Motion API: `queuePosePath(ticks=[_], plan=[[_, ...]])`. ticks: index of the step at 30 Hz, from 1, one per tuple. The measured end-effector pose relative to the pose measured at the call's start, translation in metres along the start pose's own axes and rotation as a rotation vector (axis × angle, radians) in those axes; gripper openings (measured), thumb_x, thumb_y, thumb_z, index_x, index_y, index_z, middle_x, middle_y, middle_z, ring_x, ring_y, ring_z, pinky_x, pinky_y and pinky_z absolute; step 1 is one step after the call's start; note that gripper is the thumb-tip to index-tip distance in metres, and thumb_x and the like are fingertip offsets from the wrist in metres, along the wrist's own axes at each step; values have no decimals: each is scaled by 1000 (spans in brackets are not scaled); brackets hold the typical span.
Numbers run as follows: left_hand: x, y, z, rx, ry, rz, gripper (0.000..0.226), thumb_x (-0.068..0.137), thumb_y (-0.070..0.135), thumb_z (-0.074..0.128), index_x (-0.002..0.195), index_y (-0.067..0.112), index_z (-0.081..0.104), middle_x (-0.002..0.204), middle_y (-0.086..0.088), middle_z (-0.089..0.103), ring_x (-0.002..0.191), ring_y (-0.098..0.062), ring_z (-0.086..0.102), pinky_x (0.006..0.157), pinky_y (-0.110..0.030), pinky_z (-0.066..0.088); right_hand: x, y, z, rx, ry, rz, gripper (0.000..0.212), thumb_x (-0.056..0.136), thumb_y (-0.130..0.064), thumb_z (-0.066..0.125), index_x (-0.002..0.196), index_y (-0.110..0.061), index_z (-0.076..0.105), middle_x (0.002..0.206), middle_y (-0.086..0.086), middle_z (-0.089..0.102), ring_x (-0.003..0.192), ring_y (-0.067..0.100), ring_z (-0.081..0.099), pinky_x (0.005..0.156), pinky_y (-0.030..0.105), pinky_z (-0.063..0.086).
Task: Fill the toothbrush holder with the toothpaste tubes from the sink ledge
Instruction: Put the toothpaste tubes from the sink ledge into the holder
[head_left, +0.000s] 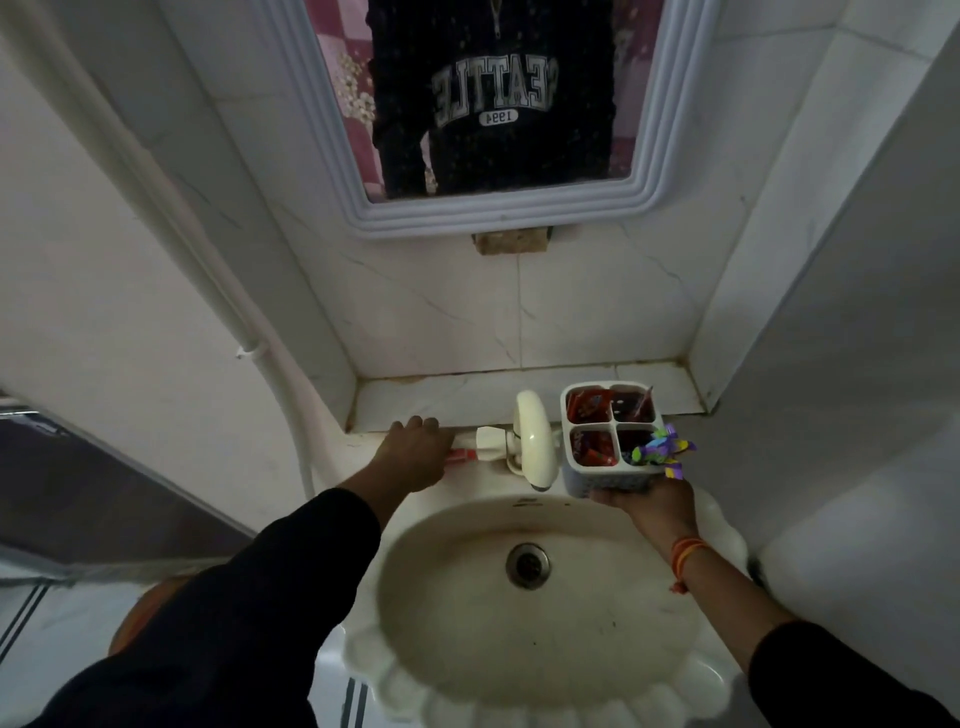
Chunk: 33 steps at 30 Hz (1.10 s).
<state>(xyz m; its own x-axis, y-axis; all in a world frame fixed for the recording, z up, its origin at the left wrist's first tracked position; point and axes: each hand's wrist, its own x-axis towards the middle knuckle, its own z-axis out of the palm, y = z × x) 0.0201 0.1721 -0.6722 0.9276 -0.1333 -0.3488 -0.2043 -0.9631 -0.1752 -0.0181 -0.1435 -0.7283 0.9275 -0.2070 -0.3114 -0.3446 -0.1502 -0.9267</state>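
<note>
The right hand (647, 501) grips the white holder (613, 439) from beneath, fingers curled around its base, lifting it over the far right rim of the sink (524, 587). The holder has four compartments: red tubes fill three of them, and a purple-and-green wrapper (662, 449) sticks out of the near right one. The left hand (415, 454) reaches to the ledge (441, 400) at far left, palm down, fingers closed over a red tube (460, 456) — only its white-capped end shows, and how firm the grip is cannot be told. That tube lies just left of the tap (532, 441), whose handle and spout stand between the tube and the holder. A drain (528, 565) sits in the middle of the basin. Above the ledge hangs a white-framed mirror (498, 208), with a brown patch (510, 242) on the tiles just below it. A white pipe (249, 343) runs down the left wall. An orange thread (687, 556) circles the right wrist.
</note>
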Motion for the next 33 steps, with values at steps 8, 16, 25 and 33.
queuePosePath(ticks=[8, 16, 25, 33], plan=[[-7, -17, -63, -365, 94, -61, 49, 76, 36, 88, 118, 15, 74, 111, -4, 73, 102, -22, 69, 80, -28, 52, -6, -3, 1, -153, 26, -99, 71, 51, -8, 96, 116, -2, 68, 106, 0, 70, 103, 10, 59, 85, 17, 44], [-28, 14, -148, -485, 375, -1, 34, 87, 9, 76, 121, 13, 75, 117, -7, 75, 98, -16, 72, 89, -27, 60, -10, -7, 1, -75, 17, -71, 64, 59, 7, 89, 117, 6, 64, 106, 7, 67, 105, 16, 59, 59, -2, 42], [-60, 72, -215, -526, 600, 200, 24, 89, 10, 74, 113, 12, 76, 103, -5, 79, 83, -14, 73, 86, -33, 62, -13, -11, 2, -26, 16, -126, 74, 47, 7, 94, 112, -13, 62, 102, 0, 67, 106, 19, 62, 85, 31, 51], [-37, 129, -174, -427, 353, 358, 23, 88, 11, 72, 108, 16, 82, 100, -6, 81, 89, -19, 76, 88, -37, 62, -11, -5, -1, -69, 9, -161, 77, 46, -3, 97, 115, -11, 64, 101, -3, 66, 101, 13, 60, 85, 26, 47]])
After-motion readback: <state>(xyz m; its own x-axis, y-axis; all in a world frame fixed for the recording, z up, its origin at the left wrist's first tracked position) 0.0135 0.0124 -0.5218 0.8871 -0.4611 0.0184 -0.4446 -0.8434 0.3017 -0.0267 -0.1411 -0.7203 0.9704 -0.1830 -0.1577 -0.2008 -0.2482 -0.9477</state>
